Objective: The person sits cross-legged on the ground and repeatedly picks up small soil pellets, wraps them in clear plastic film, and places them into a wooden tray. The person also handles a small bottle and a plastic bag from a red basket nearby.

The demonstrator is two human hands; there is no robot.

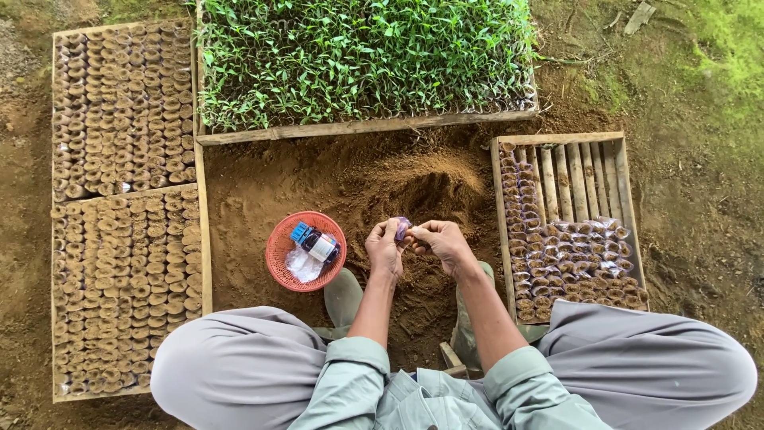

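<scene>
I judge the filling roughly half done on my right: the slatted crate (pixel 593 171) there holds packed bags (pixel 573 267) down its left column and across its near half, while the far slats are bare. On my left two trays (pixel 203 239) are packed end to end with rows of filled pots (pixel 119 239), and beyond the soil heap (pixel 414 191) a long tray (pixel 358 126) is dense with green seedlings (pixel 358 56). Both my hands meet over the heap: my left hand (pixel 384 248) and right hand (pixel 442 243) pinch one small clear bag (pixel 402 229) between their fingertips, held upright and apparently not yet filled, though it is too small to be sure. Just left of my left hand sits a round red basket (pixel 282 267) holding a small bottle (pixel 320 245) with a blue cap and a white label, lying on its side, and a crumpled clear plastic wrapper (pixel 302 264) beside it. I see no signs anywhere on the ground.
</scene>
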